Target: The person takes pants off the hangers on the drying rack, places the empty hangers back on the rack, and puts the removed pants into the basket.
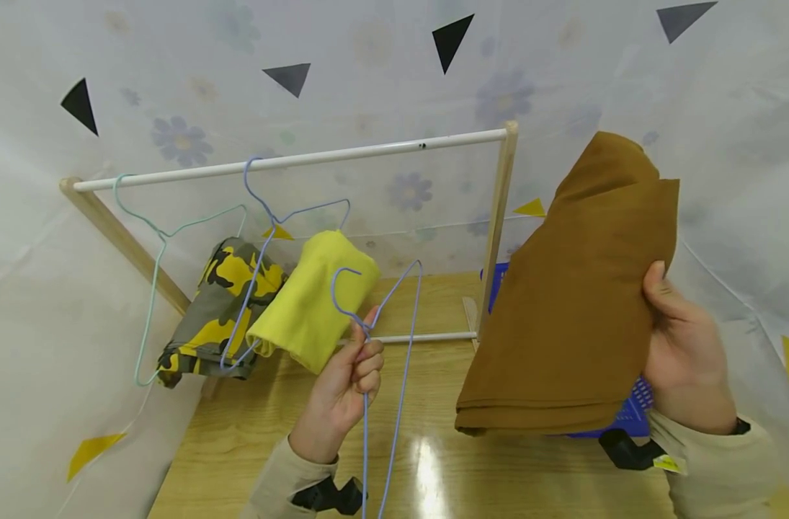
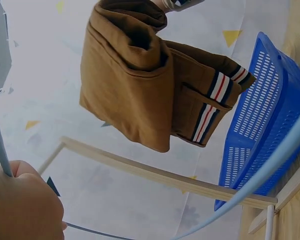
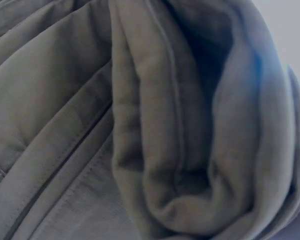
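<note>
In the head view, my left hand [image 1: 345,389] pinches a light blue wire hanger [image 1: 334,290] near its neck, its hook pointing up. The same hanger [image 2: 262,172] curves across the left wrist view. On the right, my right hand [image 1: 686,353] grips folded brown trousers [image 1: 576,303] by their right edge, thumb in front and the other fingers hidden behind the cloth. Striped bands show on the trousers [image 2: 132,95] in the left wrist view. Close folds of the trousers [image 3: 160,130] fill the right wrist view. Hanger and trousers are apart.
A rack with a white rail [image 1: 342,153] and wooden posts stands ahead. From it hang a camouflage garment [image 1: 219,317] on a green hanger and a yellow cloth [image 1: 313,295] on a blue hanger. A blue basket [image 2: 255,95] stands behind the trousers on the wooden table [image 1: 238,447].
</note>
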The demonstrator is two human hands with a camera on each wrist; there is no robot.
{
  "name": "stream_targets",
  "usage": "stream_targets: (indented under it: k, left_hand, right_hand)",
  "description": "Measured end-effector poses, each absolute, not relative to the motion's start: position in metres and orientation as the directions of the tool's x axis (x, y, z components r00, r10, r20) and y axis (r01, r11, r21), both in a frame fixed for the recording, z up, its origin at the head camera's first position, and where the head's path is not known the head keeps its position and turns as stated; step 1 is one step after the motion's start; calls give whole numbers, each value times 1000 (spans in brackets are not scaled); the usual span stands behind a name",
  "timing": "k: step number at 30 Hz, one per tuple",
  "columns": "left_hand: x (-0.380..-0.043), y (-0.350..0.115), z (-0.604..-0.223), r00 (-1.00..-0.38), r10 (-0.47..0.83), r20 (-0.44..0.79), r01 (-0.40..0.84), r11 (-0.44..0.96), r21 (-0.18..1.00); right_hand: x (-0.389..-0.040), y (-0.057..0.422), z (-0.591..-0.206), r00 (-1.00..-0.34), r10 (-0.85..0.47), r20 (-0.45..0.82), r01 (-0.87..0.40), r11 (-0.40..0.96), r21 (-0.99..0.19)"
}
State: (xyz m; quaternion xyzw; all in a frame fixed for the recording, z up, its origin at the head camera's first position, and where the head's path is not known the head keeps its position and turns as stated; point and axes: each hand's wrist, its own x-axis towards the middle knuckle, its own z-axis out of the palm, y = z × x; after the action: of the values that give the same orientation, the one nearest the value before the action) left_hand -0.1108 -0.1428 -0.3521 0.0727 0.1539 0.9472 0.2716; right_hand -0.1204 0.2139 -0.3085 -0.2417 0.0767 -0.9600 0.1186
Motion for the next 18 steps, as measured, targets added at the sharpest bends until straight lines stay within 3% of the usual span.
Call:
stream_targets:
  k: [9,18]
  left_hand:
    - [-114,-141,-352,-843,538,18,-492,-784,379]
    - [-113,-141,-351,-838,546,1,-500,-767,401]
  right_hand:
    - [-132,232,-314,-799,-367,477,215,-914,-343]
    - [-141,240,-310,-810,-376,450,180,-890,-419]
